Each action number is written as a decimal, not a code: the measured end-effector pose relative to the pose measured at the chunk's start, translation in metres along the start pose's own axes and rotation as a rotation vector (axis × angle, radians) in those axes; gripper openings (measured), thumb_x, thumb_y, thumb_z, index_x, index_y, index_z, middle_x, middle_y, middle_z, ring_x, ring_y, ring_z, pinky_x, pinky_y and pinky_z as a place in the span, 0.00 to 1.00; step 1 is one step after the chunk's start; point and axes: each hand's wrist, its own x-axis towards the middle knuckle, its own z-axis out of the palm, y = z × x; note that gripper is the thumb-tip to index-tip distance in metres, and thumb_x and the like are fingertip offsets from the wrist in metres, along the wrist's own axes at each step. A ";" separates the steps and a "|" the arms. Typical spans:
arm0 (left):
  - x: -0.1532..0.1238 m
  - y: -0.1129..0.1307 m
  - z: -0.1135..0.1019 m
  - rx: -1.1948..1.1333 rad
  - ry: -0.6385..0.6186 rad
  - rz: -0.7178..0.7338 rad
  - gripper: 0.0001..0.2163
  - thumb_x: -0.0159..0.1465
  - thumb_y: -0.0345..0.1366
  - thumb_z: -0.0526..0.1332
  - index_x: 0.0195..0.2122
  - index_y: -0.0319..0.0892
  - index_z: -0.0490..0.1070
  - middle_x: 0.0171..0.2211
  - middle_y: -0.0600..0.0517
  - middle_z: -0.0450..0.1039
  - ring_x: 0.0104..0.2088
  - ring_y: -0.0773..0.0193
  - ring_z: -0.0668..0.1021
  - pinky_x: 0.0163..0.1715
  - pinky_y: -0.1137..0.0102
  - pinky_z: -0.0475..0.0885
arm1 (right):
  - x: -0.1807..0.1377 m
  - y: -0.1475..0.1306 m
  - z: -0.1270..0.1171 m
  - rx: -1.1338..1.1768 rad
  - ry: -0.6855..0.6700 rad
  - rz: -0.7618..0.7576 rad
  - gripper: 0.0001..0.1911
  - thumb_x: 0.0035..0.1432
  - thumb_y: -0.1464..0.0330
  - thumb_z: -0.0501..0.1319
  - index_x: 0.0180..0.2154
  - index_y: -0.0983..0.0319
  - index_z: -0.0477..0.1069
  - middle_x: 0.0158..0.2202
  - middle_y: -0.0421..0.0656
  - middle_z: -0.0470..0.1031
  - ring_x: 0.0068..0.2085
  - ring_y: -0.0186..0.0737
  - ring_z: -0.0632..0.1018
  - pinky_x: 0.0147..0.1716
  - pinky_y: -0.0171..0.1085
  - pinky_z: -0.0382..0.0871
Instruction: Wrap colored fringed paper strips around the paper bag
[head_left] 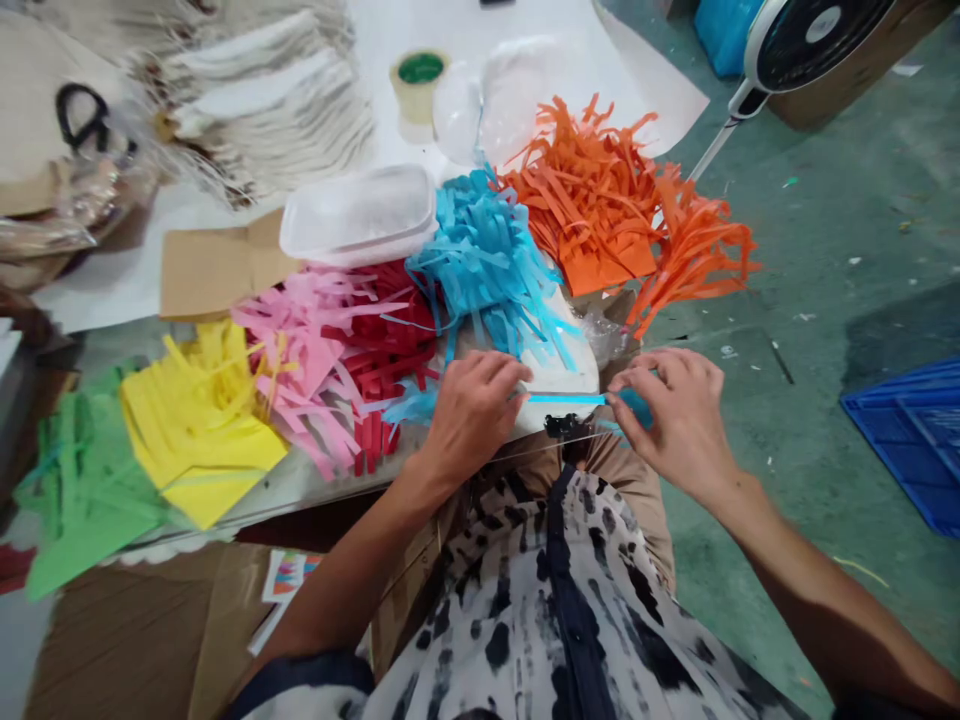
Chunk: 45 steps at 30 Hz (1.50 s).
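My left hand [480,405] and my right hand [667,405] each pinch one side of a piece of blue fringed tissue paper. A narrow flat band of the blue tissue paper [566,399] is stretched taut between my fingers, just over the table's near edge and above my lap. Loose blue strands show beyond both hands; the fingertips partly hide where they grip. Directly ahead lies a pile of blue tissue paper fringe [487,255]. Beyond my right hand, orange tissue paper fringe [592,205] spreads over the table's right side.
Pink [304,340], dark red [382,335], yellow [217,430] and green fringe [94,480] lie leftward. Behind are a clear plastic tub [360,215], a tape roll [420,85] and stacked white cords [270,100]. A fan [817,35] and blue crate [915,430] stand right.
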 end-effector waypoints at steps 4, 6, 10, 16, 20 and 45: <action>-0.005 0.000 0.010 0.008 0.014 0.298 0.13 0.74 0.29 0.58 0.54 0.48 0.77 0.46 0.50 0.81 0.47 0.57 0.78 0.46 0.61 0.70 | 0.001 -0.007 0.005 -0.006 0.041 -0.288 0.17 0.68 0.75 0.60 0.53 0.52 0.77 0.49 0.41 0.82 0.56 0.46 0.75 0.62 0.53 0.57; -0.009 0.006 0.011 0.013 -0.007 0.303 0.14 0.73 0.28 0.57 0.56 0.44 0.77 0.46 0.47 0.81 0.45 0.57 0.78 0.45 0.62 0.73 | 0.000 -0.011 0.005 -0.017 0.047 -0.323 0.16 0.68 0.74 0.61 0.53 0.54 0.77 0.48 0.40 0.83 0.54 0.45 0.76 0.61 0.53 0.58; -0.025 0.025 0.008 0.007 -0.025 0.232 0.15 0.71 0.33 0.60 0.58 0.40 0.75 0.49 0.43 0.80 0.47 0.52 0.78 0.47 0.57 0.74 | -0.009 -0.020 0.000 -0.012 0.035 -0.312 0.12 0.67 0.69 0.62 0.50 0.60 0.78 0.47 0.44 0.83 0.55 0.49 0.77 0.64 0.56 0.58; -0.050 0.031 0.024 0.018 0.176 0.238 0.11 0.70 0.30 0.64 0.53 0.43 0.75 0.45 0.47 0.82 0.45 0.55 0.80 0.46 0.61 0.72 | -0.021 -0.041 0.009 -0.047 0.074 -0.383 0.13 0.68 0.70 0.64 0.52 0.53 0.79 0.48 0.41 0.84 0.53 0.46 0.79 0.70 0.56 0.54; -0.059 0.031 0.029 -0.021 0.271 0.262 0.10 0.69 0.27 0.64 0.50 0.43 0.75 0.41 0.48 0.83 0.40 0.58 0.81 0.43 0.64 0.73 | -0.025 -0.046 0.011 -0.030 0.145 -0.438 0.13 0.68 0.75 0.63 0.48 0.54 0.80 0.41 0.39 0.84 0.48 0.42 0.81 0.66 0.52 0.62; 0.039 0.113 -0.008 -1.788 -0.242 -0.753 0.20 0.45 0.42 0.83 0.33 0.38 0.81 0.32 0.50 0.80 0.32 0.66 0.81 0.36 0.72 0.76 | 0.001 -0.019 -0.069 0.629 0.470 0.175 0.04 0.65 0.64 0.69 0.41 0.53 0.83 0.38 0.40 0.85 0.42 0.42 0.82 0.46 0.44 0.71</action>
